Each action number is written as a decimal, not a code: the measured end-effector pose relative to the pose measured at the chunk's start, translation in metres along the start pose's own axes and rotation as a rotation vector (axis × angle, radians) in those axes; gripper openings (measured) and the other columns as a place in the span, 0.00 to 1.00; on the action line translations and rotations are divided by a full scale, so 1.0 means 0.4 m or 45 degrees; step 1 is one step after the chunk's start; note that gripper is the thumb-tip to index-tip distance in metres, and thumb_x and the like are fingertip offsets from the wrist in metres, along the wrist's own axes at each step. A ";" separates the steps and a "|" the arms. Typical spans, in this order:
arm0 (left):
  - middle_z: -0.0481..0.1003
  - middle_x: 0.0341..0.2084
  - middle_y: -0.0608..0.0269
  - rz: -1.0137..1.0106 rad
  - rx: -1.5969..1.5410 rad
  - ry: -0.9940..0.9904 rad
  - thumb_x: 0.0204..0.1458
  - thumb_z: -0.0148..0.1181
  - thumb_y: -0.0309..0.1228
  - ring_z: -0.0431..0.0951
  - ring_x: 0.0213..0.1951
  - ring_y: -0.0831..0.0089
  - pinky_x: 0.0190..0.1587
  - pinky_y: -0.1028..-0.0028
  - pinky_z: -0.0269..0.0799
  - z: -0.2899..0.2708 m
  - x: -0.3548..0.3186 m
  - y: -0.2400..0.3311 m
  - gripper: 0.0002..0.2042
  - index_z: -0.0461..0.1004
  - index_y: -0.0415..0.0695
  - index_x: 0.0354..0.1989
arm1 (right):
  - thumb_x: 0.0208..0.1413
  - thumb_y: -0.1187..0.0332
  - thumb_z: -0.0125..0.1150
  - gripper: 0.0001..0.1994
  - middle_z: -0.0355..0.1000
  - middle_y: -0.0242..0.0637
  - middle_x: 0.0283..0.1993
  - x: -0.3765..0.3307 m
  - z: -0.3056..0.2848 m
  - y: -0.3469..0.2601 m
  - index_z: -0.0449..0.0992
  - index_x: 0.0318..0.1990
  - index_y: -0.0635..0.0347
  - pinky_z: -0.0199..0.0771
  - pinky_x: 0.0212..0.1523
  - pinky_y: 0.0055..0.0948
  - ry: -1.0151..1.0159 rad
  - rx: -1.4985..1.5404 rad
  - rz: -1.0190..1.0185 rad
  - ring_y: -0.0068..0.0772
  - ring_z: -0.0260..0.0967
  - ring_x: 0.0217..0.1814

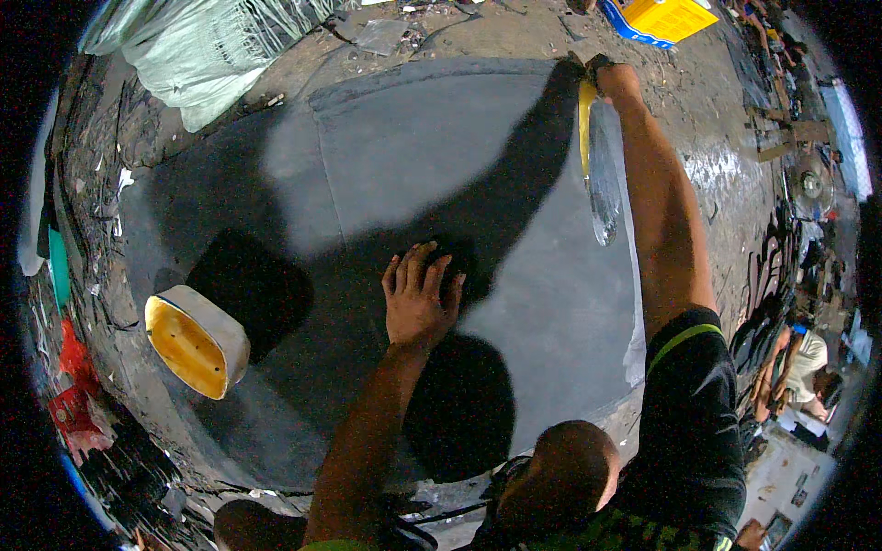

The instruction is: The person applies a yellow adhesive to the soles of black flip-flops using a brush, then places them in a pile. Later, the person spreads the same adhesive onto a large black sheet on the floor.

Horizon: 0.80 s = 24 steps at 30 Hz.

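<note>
A large dark grey sheet lies flat on the ground in front of me, with a seam running across it. My left hand rests palm down near its middle, fingers spread, holding nothing. At the far right corner, my right hand is closed on a small dark tool whose kind I cannot make out. From there a yellow streak and a glossy wet streak run back along the sheet's right side. A white tub with yellow stuff inside stands on the sheet's left part.
Pale green woven sacking lies beyond the sheet at the far left. A yellow and blue box sits past the far right corner. Red scraps lie at the left. Another person sits at the right, near a fan.
</note>
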<state>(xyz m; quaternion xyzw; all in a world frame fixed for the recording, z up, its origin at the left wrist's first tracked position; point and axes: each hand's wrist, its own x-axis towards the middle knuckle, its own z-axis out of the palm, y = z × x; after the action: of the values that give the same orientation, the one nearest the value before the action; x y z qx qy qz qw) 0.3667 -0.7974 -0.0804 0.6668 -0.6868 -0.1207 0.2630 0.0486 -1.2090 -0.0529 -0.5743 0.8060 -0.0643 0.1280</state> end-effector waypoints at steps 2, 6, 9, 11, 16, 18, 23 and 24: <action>0.68 0.56 0.59 -0.008 -0.011 -0.002 0.54 0.61 0.40 0.66 0.60 0.59 0.64 0.52 0.54 -0.010 0.001 -0.002 0.17 0.71 0.49 0.49 | 0.55 0.53 0.56 0.19 0.78 0.53 0.37 -0.094 -0.035 -0.052 0.79 0.39 0.62 0.76 0.44 0.43 0.047 -0.245 -0.187 0.53 0.77 0.43; 0.67 0.57 0.59 -0.007 -0.050 -0.030 0.54 0.60 0.40 0.65 0.61 0.59 0.65 0.52 0.53 -0.002 0.011 0.024 0.17 0.71 0.48 0.50 | 0.54 0.52 0.56 0.22 0.75 0.59 0.42 -0.113 -0.047 -0.043 0.77 0.43 0.64 0.74 0.48 0.46 -0.062 -0.298 -0.425 0.58 0.74 0.47; 0.67 0.57 0.58 -0.037 -0.039 -0.025 0.55 0.59 0.42 0.64 0.61 0.57 0.65 0.51 0.53 -0.010 -0.003 0.010 0.17 0.71 0.47 0.50 | 0.53 0.51 0.56 0.24 0.74 0.60 0.47 -0.226 0.015 -0.177 0.76 0.47 0.63 0.72 0.51 0.47 -0.069 -0.221 -0.387 0.61 0.72 0.50; 0.67 0.57 0.56 -0.003 -0.070 -0.010 0.55 0.58 0.44 0.64 0.61 0.53 0.65 0.48 0.52 0.005 0.002 0.003 0.18 0.71 0.48 0.49 | 0.52 0.51 0.58 0.24 0.74 0.57 0.47 -0.276 0.047 -0.241 0.76 0.47 0.63 0.72 0.53 0.46 -0.023 -0.166 -0.354 0.58 0.72 0.51; 0.66 0.56 0.57 -0.013 -0.131 0.037 0.55 0.58 0.40 0.65 0.60 0.58 0.65 0.53 0.53 -0.004 -0.006 0.001 0.16 0.72 0.46 0.48 | 0.49 0.50 0.63 0.24 0.76 0.51 0.48 -0.460 0.099 -0.420 0.78 0.44 0.62 0.75 0.53 0.44 -0.047 -0.102 -0.428 0.52 0.74 0.52; 0.67 0.56 0.57 -0.009 -0.145 0.050 0.55 0.59 0.39 0.65 0.60 0.59 0.65 0.53 0.54 0.000 -0.008 -0.002 0.16 0.72 0.46 0.48 | 0.52 0.49 0.58 0.25 0.75 0.54 0.49 -0.510 0.116 -0.481 0.76 0.46 0.63 0.72 0.54 0.45 -0.139 -0.056 -0.476 0.55 0.72 0.54; 0.69 0.53 0.58 0.052 -0.210 0.224 0.52 0.61 0.38 0.66 0.59 0.60 0.64 0.53 0.56 0.025 -0.024 -0.022 0.13 0.74 0.45 0.42 | 0.54 0.49 0.56 0.24 0.74 0.54 0.50 -0.674 0.168 -0.647 0.76 0.48 0.60 0.71 0.54 0.45 -0.261 -0.012 -0.543 0.55 0.71 0.55; 0.70 0.52 0.58 0.048 -0.220 0.256 0.52 0.62 0.38 0.67 0.58 0.60 0.64 0.53 0.56 0.029 -0.024 -0.020 0.12 0.74 0.45 0.40 | 0.49 0.57 0.60 0.19 0.76 0.52 0.47 -0.697 0.182 -0.669 0.79 0.43 0.63 0.75 0.52 0.44 -0.153 0.013 -0.683 0.53 0.75 0.51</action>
<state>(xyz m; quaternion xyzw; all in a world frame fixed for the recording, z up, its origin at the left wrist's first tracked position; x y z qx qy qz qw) 0.3670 -0.7909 -0.0961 0.6373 -0.6565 -0.1070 0.3891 0.3983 -1.0319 -0.0186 -0.7693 0.6158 -0.0658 0.1569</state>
